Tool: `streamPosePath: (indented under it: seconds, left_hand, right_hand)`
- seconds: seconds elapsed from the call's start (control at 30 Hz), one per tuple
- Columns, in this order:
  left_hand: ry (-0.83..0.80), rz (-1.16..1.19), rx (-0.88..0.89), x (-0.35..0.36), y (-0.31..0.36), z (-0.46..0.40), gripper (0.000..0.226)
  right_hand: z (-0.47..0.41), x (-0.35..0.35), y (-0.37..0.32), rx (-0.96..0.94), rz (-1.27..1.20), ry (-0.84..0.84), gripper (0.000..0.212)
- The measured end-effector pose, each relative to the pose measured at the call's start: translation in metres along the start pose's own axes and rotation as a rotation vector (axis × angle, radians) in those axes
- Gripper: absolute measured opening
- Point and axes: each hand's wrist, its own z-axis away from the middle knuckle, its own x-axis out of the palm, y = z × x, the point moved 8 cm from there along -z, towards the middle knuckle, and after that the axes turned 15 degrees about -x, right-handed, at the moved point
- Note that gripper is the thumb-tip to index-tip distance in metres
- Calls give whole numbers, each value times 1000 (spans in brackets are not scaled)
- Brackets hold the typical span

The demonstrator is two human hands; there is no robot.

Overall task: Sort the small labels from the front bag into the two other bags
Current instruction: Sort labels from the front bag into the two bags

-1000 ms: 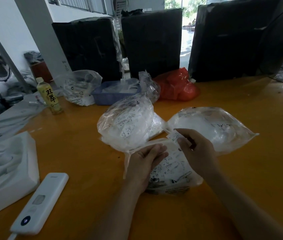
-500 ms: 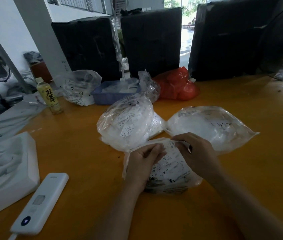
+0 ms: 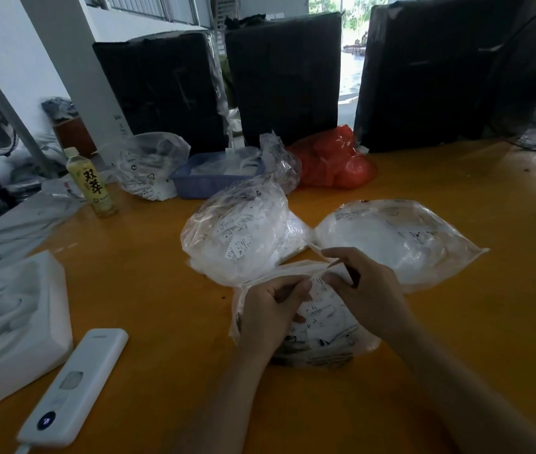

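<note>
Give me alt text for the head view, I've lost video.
Both hands, left hand and right hand, pinch the mouth of the front bag of labels on an orange table. Two fuller clear bags, left bag and right bag, lie just behind.

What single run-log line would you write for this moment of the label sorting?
stage: reaching into front bag | left hand: holds bag mouth | right hand: pinches at bag opening | left bag, right bag: untouched

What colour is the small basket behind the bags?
The basket is blue, a muted periwinkle shade, seen in the head view.
</note>
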Motion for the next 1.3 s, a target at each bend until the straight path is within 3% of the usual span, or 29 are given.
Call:
streamPosePath:
  seconds: [0.2, 0.3, 0.53, 0.7, 0.83, 1.03, 1.17, 1.23, 1.3]
  left_hand:
    - [-31, 104, -70, 1, 0, 3, 7]
    - [-5, 202, -138, -4, -3, 2, 9]
    - [16, 212, -203, -4, -9, 0, 10]
    - [2, 264, -258, -6, -11, 0, 23]
    - [-24, 227, -226, -4, -8, 0, 16]
    - [202, -70, 78, -21, 25, 7, 28]
    - [595, -271, 308, -72, 65, 2, 34]
    - [740, -400, 292, -97, 77, -12, 30]
    - [708, -562, 189, -104, 76, -34, 29]
  right_hand:
    - [3, 6, 1, 57, -86, 12, 41]
    - [3, -2, 8, 114, -128, 123, 23]
    - [4, 10, -4, 60, -148, 52, 7]
    - [5, 17, -5, 62, -138, -42, 15]
    - [4, 3, 2, 95, -54, 90, 16]
    - [1, -10, 7, 118, -120, 161, 18]
    - [0, -42, 30, 144, 214, 294, 19]
    - [0, -52, 54, 262, 401, 217, 23]
    - [2, -52, 76, 361, 517, 56, 28]
